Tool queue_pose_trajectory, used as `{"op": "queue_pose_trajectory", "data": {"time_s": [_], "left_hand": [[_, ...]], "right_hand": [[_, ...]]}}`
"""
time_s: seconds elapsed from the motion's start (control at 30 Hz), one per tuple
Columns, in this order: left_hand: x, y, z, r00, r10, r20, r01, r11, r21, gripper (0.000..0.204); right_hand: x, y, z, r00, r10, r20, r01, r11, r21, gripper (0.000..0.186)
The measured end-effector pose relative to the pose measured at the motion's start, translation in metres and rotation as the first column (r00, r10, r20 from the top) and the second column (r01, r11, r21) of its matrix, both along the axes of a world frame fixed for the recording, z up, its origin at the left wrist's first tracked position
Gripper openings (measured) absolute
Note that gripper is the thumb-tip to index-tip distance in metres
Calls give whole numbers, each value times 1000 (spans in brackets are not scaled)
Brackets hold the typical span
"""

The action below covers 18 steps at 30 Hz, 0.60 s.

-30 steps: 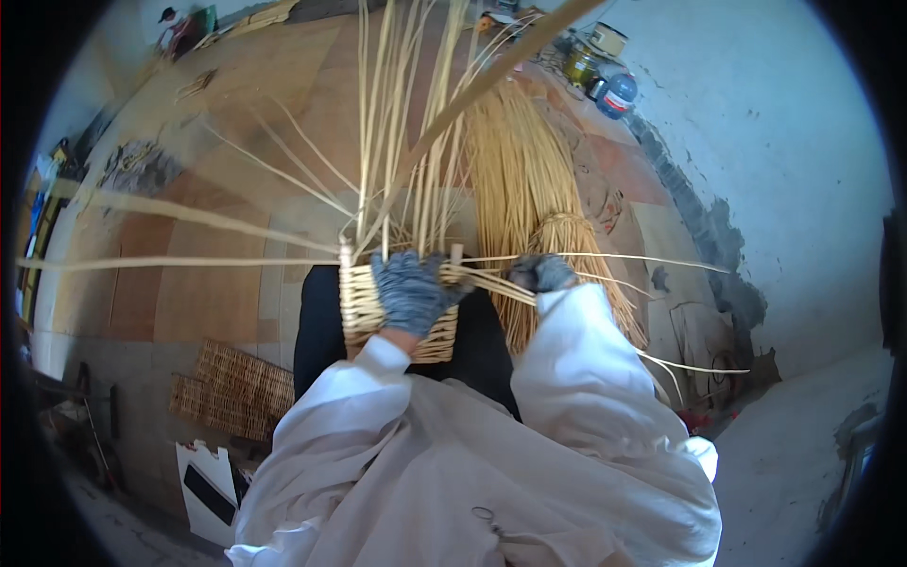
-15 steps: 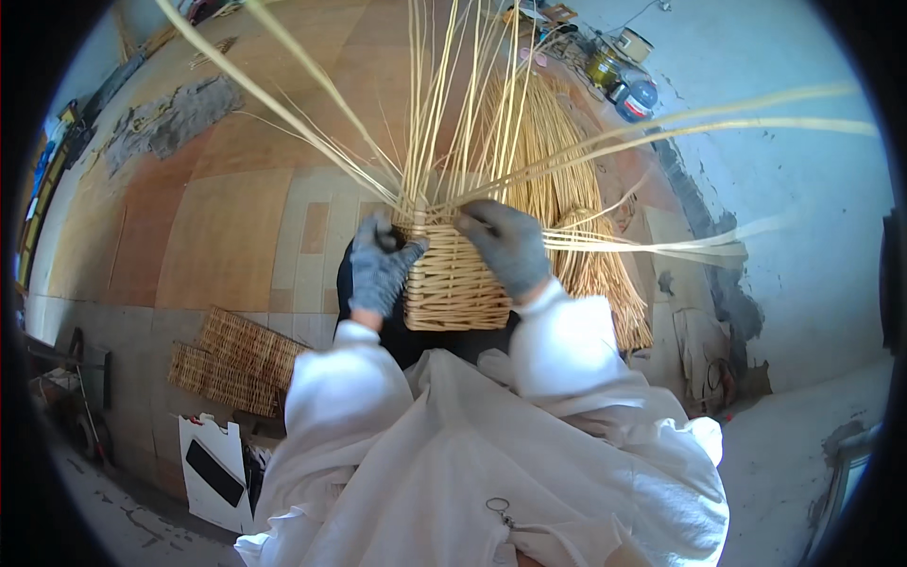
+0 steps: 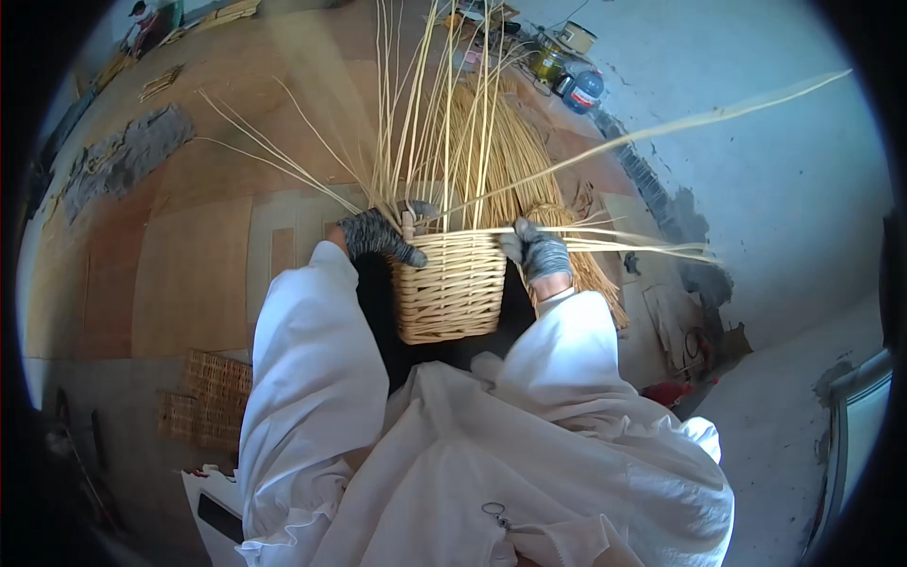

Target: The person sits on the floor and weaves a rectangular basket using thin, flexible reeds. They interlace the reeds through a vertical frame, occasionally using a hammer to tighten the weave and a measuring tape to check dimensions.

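A small woven pale wicker basket (image 3: 449,288) rests on my dark-clad lap, with long loose rods fanning up and sideways from its top. My left hand (image 3: 383,236), in a grey glove, grips its upper left corner, thumb on the front and fingers partly behind. My right hand (image 3: 536,250), also gloved, is closed at the upper right corner on the pale rods (image 3: 624,245) that run out to the right. A large bundle of straw-coloured rods (image 3: 501,142) lies beyond the basket, partly hidden behind it.
Woven wicker panels (image 3: 219,383) and a white board (image 3: 203,487) lie at the lower left. A blue water jug (image 3: 581,93) and other containers stand by the right wall. A grey cloth (image 3: 132,151) is on the floor at left; a person (image 3: 151,28) is at the far upper left.
My hands have moved apart to the basket's two upper corners, the left one leftward, the right one outward from over the top. The basket has shifted, and the long rods have swung about.
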<state>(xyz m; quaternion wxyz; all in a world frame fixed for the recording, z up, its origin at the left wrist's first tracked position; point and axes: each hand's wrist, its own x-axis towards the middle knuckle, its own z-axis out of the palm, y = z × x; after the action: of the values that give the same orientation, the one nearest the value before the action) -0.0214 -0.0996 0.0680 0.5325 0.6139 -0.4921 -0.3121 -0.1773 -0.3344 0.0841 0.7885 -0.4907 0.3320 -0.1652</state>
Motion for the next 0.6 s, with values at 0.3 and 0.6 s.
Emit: {"op": "queue_pose_trajectory", "data": {"time_s": [0.3,0.6], "left_hand": [[-117,-29,-40,559,817,139,-751,571,-333,40],[-109,-121,-38,139,288,947,-832,553,-46,82]], "right_hand": [[1,-4,-15,994,96,51,-83,974,-210,17],[152,-31,-6,944,81,-321,-291,-259,-921,46]]}}
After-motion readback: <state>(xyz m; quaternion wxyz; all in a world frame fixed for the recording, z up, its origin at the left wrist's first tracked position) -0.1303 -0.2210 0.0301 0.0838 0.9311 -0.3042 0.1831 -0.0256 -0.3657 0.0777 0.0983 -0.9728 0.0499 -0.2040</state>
